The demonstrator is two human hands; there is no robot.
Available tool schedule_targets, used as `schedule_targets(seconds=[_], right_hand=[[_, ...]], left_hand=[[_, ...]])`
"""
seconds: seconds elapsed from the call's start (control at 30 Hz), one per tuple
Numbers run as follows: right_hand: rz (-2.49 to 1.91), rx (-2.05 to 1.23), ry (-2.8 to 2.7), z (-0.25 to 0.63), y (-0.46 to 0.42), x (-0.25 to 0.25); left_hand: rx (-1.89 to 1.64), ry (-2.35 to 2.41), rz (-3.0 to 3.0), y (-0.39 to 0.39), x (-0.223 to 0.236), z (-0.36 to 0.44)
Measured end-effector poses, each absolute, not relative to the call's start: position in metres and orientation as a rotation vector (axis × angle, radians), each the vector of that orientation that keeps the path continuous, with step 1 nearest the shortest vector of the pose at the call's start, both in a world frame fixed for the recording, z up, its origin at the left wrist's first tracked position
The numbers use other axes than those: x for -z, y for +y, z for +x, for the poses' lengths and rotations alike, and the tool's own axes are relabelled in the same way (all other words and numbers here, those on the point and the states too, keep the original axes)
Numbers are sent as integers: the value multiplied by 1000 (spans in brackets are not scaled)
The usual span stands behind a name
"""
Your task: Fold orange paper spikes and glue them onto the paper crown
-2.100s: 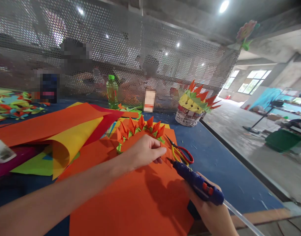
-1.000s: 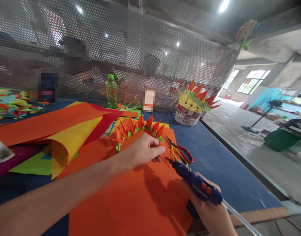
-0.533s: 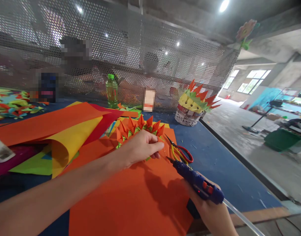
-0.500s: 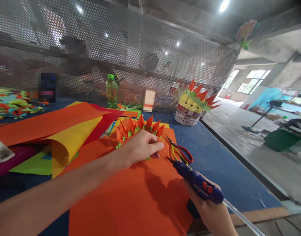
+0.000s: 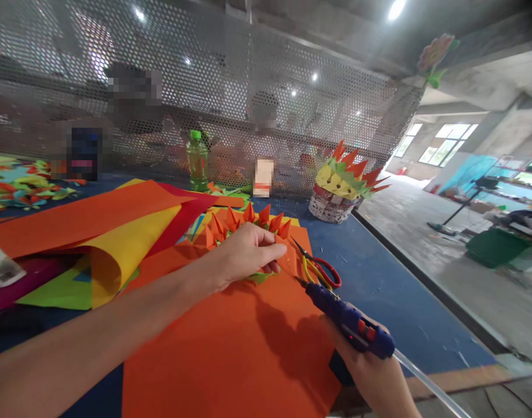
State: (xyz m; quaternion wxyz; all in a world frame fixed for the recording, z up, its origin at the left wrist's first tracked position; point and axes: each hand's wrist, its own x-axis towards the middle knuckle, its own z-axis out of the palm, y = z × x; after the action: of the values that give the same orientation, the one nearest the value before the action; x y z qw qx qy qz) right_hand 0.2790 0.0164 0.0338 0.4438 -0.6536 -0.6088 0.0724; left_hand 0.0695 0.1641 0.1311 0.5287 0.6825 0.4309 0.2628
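My right hand grips a blue glue gun with a clear glue stick out of its back end, its tip pointing left toward my other hand. My left hand, thumb and fingers pinched, is over a ring of pointed orange and green folded paper. What those fingertips hold is hidden. Behind the gun's tip lie scissors with red and yellow handles. Under the ring and both hands spreads a large orange paper sheet.
Orange, yellow and red sheets lie at left, one yellow sheet curled. Paper scraps are heaped farther left. A green-capped bottle stands at the mesh screen. A finished-looking paper basket sits near the blue table's right edge.
My left hand has shifted slightly left and down over the paper ring, its fingers still pinched. The glue gun stays almost in place in my right hand.
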Motion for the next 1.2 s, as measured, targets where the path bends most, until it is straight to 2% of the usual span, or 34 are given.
schedule_targets(seconds=[0.57, 0.77, 1.03, 1.2], right_hand=[[-1669, -198, -1561, 284, 21, -29], [-1724, -100, -1557, 300, 20, -32], [-2012, 215, -1584, 422, 23, -78], [-2270, 232, -1573, 505, 49, -79]], left_hand=[[-678, 1056, 1644, 170, -141, 64], [-727, 1085, 1647, 174, -146, 60], [-711, 1064, 1690, 174, -148, 58], [-654, 1033, 1757, 176, -143, 57]])
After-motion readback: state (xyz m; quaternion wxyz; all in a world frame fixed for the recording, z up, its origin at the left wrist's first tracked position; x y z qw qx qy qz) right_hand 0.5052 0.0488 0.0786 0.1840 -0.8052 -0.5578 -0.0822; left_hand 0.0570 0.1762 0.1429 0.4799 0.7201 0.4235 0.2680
